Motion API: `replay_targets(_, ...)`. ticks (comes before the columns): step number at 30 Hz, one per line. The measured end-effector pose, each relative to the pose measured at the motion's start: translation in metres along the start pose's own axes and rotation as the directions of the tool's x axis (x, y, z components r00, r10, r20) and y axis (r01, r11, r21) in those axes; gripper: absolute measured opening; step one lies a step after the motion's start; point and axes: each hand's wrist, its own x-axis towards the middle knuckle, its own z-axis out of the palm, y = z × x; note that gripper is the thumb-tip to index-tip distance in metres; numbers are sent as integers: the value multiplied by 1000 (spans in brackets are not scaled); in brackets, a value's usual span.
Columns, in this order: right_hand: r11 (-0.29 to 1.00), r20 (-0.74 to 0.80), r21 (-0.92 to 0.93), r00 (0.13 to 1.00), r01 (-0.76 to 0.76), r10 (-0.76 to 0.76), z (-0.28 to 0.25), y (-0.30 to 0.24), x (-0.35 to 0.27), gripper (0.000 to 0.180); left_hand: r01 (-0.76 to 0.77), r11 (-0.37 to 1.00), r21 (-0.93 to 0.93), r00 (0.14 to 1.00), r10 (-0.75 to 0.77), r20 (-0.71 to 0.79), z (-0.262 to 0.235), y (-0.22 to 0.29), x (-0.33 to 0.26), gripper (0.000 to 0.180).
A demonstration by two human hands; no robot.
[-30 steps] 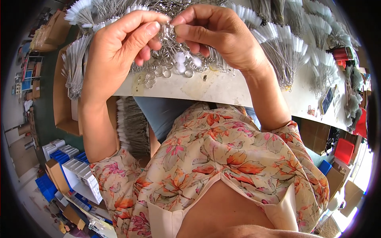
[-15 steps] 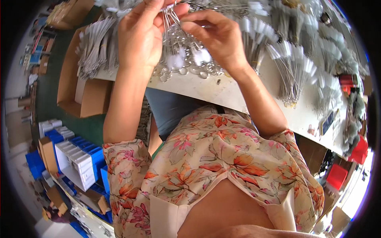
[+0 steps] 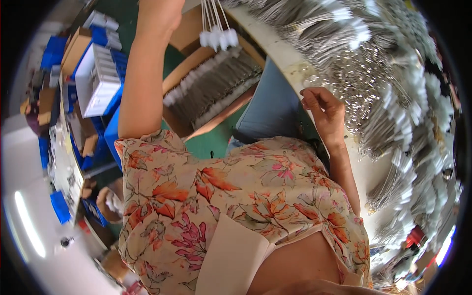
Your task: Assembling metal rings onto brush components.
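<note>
My left hand (image 3: 164, 14) is at the top edge, over the box on the floor, its fingers cut off by the picture's edge. Beside it hangs a small bunch of thin wire brushes (image 3: 216, 37), white bristle heads down; the earlier frame shows such brushes in that hand. My right hand (image 3: 325, 109) is at the table's near edge, fingers loosely curled in, with nothing visible in them. Close to it lies a pile of shiny metal rings (image 3: 361, 73). Below the hanging brushes, an open cardboard box (image 3: 216, 129) holds rows of similar wire brushes (image 3: 216, 81).
Many bundles of white-tipped wire brushes (image 3: 393, 123) cover the table (image 3: 290, 56) to the right. White and blue plastic bins (image 3: 98, 83) stand at the left beside cardboard boxes. My blue-clad leg (image 3: 270, 103) is between the box and the table.
My body has turned left. The left hand has moved off the table with the brushes to above the box. The right hand has let go and drawn back to the table edge.
</note>
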Motion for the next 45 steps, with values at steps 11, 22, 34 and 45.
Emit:
replay_targets(11, 896, 122, -356, 964, 266, -237, 59, 11, 24, 6, 198, 958, 206, 976, -174, -128, -163, -148, -102, 21)
replay_targets(22, 776, 222, -489, 918, 397, -330, 61, 20, 36, 9, -219, 555, 803, 604, -569, 558, -38, -322, -124, 16)
replay_targets(34, 764, 245, -473, 898, 439, -365, 55, 25, 38, 13, -200, 448, 871, 633, -620, 464, -4, -454, -103, 30)
replay_targets(45, 921, 29, -155, 934, 357, -357, -32, 12, 20, 9, -18, 859, 511, 971, 136, -195, -40, -233, 11, 24)
